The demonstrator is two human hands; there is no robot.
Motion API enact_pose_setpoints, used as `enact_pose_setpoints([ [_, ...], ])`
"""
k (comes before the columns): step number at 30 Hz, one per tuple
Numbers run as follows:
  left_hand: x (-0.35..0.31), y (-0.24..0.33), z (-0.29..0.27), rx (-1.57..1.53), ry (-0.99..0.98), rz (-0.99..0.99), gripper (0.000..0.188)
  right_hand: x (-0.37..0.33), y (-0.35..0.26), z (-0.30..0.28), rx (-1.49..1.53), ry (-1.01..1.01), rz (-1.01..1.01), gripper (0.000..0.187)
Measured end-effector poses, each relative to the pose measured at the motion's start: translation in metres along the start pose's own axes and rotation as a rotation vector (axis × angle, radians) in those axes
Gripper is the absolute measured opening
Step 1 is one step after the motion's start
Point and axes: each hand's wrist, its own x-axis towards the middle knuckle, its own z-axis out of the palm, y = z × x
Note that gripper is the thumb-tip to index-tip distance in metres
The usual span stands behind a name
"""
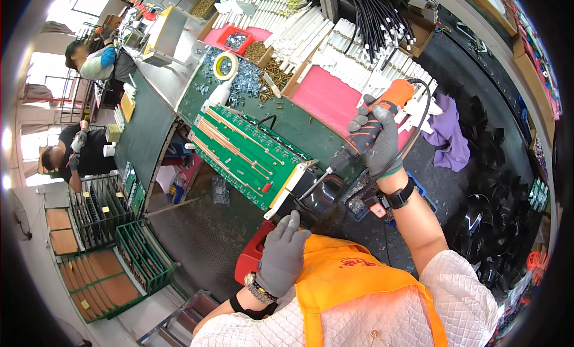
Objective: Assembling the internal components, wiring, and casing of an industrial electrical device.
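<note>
My right hand, in a grey glove, grips an orange and black power screwdriver. Its long bit points down and left toward the end of a green circuit board. The board carries copper-coloured strips and has a white end bracket. A glossy black part sits beside that bracket, under the bit. Just below the bracket is my gloved left hand, fingers stretched upward and thumb apart. I see nothing held in it.
Loose screws, a tape roll and a white bottle lie beyond the board. White strips and black cables fill the back. A purple cloth lies right. Two people work at the left.
</note>
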Motion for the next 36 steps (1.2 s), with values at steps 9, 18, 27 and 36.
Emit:
enact_pose_setpoints([
  [9, -0.002, 0.000, 0.001, 0.033, 0.003, -0.006, 0.028, 0.000, 0.001, 0.003, 0.038, 0.026, 0.031, 0.039],
  [18, -0.003, -0.003, 0.001, -0.002, 0.011, -0.011, 0.031, 0.001, 0.001, 0.003, 0.061, 0.021, 0.058, 0.037],
  [27, -0.003, -0.003, 0.002, -0.006, 0.013, -0.019, 0.029, 0.008, 0.004, -0.002, 0.062, 0.001, 0.065, 0.038],
  [36, -0.002, -0.003, 0.001, -0.012, 0.031, -0.009, 0.026, 0.009, 0.007, -0.002, 0.051, -0.002, 0.073, 0.038],
])
